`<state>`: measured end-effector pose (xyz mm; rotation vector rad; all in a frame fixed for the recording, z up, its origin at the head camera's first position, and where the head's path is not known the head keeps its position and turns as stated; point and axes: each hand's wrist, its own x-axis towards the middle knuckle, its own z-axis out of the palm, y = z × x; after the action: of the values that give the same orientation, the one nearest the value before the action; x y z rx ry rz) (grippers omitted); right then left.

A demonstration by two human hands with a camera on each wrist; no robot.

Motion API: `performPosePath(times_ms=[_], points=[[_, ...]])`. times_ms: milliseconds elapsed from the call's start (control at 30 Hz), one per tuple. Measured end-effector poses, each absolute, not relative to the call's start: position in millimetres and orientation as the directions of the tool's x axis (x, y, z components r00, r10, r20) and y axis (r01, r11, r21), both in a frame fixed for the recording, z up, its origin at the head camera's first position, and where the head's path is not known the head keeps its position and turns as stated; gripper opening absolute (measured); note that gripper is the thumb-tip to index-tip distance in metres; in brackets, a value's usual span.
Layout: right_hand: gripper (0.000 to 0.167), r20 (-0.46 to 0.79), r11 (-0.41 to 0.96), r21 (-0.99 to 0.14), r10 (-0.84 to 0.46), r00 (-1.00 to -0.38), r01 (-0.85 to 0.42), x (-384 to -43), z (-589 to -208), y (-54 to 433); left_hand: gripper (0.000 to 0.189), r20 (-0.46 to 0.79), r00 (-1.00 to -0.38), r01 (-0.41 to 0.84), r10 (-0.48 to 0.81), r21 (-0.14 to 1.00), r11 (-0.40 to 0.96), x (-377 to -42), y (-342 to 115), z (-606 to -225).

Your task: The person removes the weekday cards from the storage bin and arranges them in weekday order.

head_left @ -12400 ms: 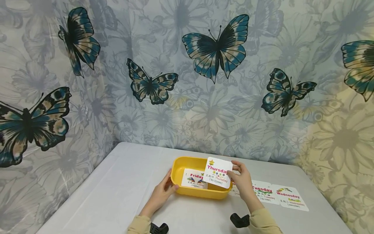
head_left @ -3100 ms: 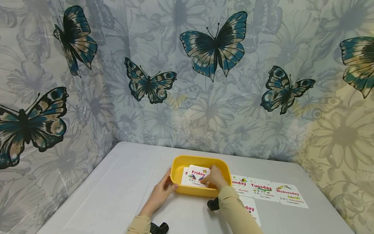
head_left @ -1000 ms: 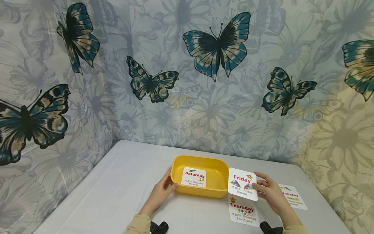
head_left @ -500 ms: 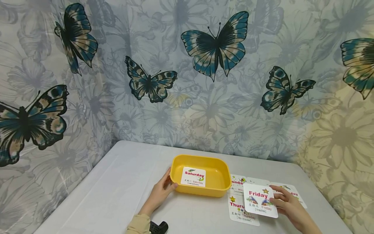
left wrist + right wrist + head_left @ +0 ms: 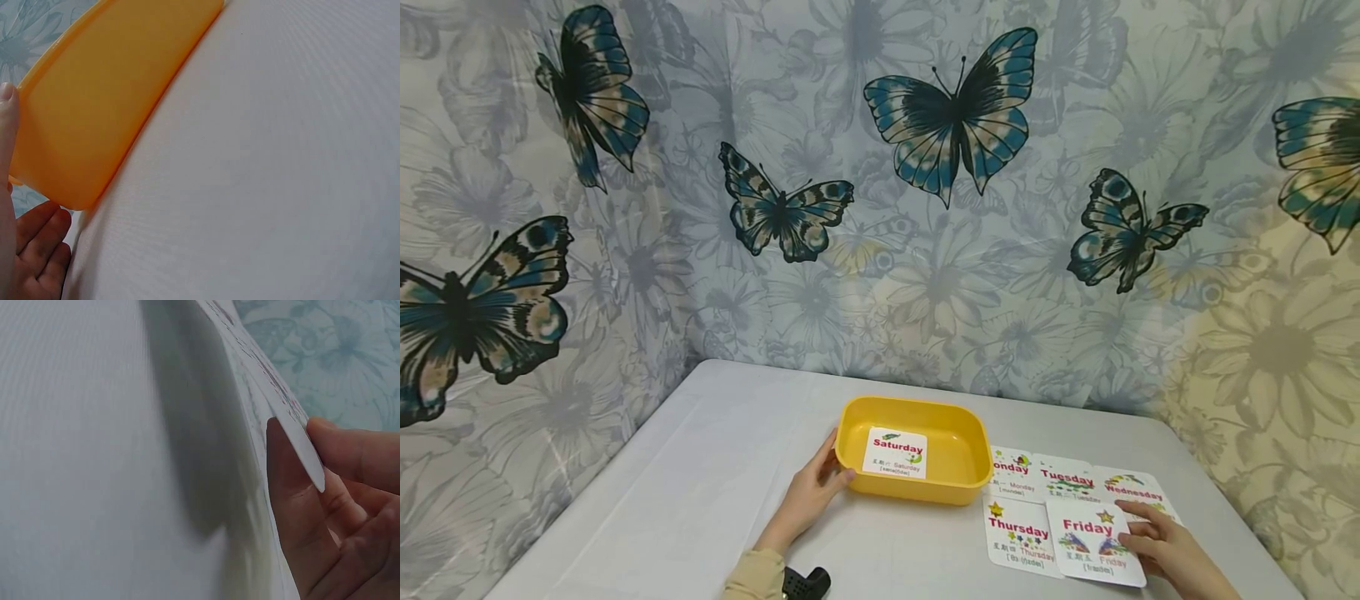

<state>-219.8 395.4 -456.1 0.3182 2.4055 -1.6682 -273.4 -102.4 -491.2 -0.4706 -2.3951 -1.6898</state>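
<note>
In the head view, my right hand pinches the right edge of the white Friday card between thumb and fingers. The right wrist view shows this card tilted, its near edge raised. The Thursday card lies just left of it; the Monday card, Tuesday card and Wednesday card form the row behind. My left hand holds the left end of a yellow plastic box, thumb at the front and fingers round the end. Inside the box lies the Saturday card.
A white-covered table carries everything, with its back edge against a flower-and-butterfly curtain. The box stands close to the left edge of the card rows. A black wrist device sits at my left sleeve.
My right hand has taken the Friday card out of the box, carried it right and lowered it beside Thursday. Thursday went from the box to the table earlier. My left hand stayed on the box.
</note>
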Motion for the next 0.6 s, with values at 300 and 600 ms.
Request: performPosePath(times_ms=[300, 600], points=[[0.071, -0.281, 0.399, -0.870, 0.080, -0.956, 0.289, -216, -456, 398, 0.072, 0.308, -0.937, 0.346, 0.167, 0.887, 0.306, -263, -102, -475], [0.066, -0.246, 0.499, -0.823, 0.120, -0.962, 0.272, -215, -456, 399, 0.072, 0.308, -0.937, 0.345, 0.163, 0.888, 0.303, -263, -101, -475]])
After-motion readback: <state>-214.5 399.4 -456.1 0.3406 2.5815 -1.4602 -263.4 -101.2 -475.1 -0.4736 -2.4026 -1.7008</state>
